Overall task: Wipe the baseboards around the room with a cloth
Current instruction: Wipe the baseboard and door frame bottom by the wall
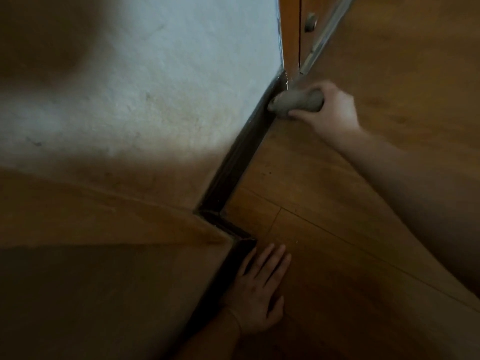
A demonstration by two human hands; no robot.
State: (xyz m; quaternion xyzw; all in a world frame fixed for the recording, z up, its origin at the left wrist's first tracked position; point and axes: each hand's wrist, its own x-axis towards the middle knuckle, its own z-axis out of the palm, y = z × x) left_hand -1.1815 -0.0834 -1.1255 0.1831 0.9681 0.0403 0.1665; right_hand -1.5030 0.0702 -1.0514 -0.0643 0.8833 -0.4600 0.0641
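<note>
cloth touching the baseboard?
Touching. The head view shows the cloth, gripped by the right hand, with its tip pressed against the dark baseboard; no gap shows.

Bunched grey cloth (298,102): motion-blurring, partly hiding under the right hand's fingers (309,87).
Dark baseboard (233,167): running out of sight past the bottom edge.

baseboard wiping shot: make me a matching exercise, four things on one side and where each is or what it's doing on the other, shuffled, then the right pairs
Things:
1. cloth
2. left hand
3. baseboard
4. wall

States:
A. flat on the wooden floor
B. dark strip where wall meets floor
C. bunched in the right hand, against the baseboard
D. pale, rough, above the dark strip

Pairs: 1-C, 2-A, 3-B, 4-D
</note>
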